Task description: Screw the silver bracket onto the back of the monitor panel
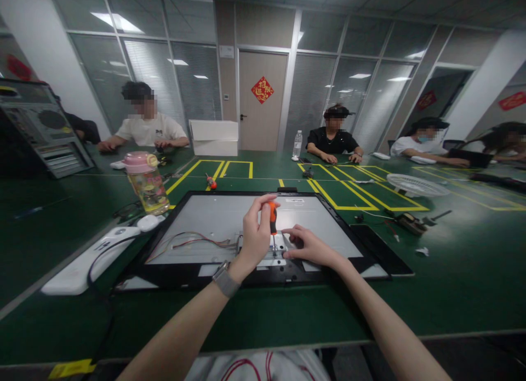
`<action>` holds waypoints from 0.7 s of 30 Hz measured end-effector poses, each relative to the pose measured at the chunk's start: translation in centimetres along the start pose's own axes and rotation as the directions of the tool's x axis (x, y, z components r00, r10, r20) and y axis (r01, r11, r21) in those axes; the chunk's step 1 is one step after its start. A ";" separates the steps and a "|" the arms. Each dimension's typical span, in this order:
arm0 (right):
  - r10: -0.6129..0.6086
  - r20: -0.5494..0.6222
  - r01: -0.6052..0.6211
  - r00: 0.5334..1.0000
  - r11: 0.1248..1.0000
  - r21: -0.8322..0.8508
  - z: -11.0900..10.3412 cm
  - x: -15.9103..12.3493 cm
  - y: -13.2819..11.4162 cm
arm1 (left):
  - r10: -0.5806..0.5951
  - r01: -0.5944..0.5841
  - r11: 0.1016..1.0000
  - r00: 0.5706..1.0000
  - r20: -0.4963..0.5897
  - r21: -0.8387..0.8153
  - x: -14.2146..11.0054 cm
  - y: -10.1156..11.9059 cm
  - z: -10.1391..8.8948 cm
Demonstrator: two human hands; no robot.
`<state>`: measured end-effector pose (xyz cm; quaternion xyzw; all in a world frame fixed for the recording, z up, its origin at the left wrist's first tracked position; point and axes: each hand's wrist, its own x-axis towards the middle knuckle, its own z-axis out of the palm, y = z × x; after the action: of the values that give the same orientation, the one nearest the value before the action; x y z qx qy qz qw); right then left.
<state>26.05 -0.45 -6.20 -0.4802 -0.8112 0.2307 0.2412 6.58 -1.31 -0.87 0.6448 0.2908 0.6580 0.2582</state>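
Observation:
A monitor panel (213,217) lies face down on the green table, its grey metal back up and thin coloured wires (193,240) running across it. My left hand (253,236) is closed around an orange-handled screwdriver (272,219), held upright with its tip on a small metal plate (277,249) near the panel's front edge. My right hand (309,246) rests beside the tip, fingers pressed down on that plate. A watch sits on my left wrist.
A pink-lidded bottle (146,181) and white power strip (82,263) lie left of the panel. A PC case (39,132) stands far left. A white fan grille (417,185) and small tools are at right. Several people sit across the table, with a white box (213,137).

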 end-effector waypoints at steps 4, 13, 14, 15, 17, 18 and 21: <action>0.000 -0.011 0.000 1.000 1.000 -0.004 0.0 0.0 0.0 | 0.087 -0.086 0.994 0.996 -0.015 0.062 0.0 0.1 0.0; -0.006 -0.007 0.005 1.000 1.000 -0.013 0.0 0.0 0.1 | 0.072 -0.072 0.997 0.997 0.017 0.027 -0.1 0.3 0.2; -0.007 -0.009 0.006 1.000 1.000 -0.011 0.0 0.0 0.1 | 0.082 -0.082 0.996 0.997 0.003 0.039 0.0 0.3 0.2; -0.007 -0.012 0.007 1.000 1.000 -0.010 0.0 -0.1 0.1 | 0.095 -0.094 0.994 0.995 -0.009 0.053 0.0 0.2 0.2; -0.006 -0.013 0.005 1.000 1.000 -0.007 0.0 -0.1 0.2 | 0.112 -0.111 0.992 0.994 -0.014 0.067 0.0 0.2 0.1; -0.006 -0.010 0.006 1.000 1.000 -0.007 0.0 -0.1 0.2 | 0.111 -0.111 0.992 0.994 -0.005 0.059 0.0 0.2 0.1; -0.012 -0.004 0.012 1.000 1.000 -0.007 0.1 0.0 0.4 | 0.068 -0.068 0.998 0.997 0.034 0.004 0.0 0.1 0.2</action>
<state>26.24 -0.34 -6.53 -0.4767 -0.8143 0.2253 0.2426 6.74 -1.36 -0.81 0.6660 0.2659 0.6547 0.2390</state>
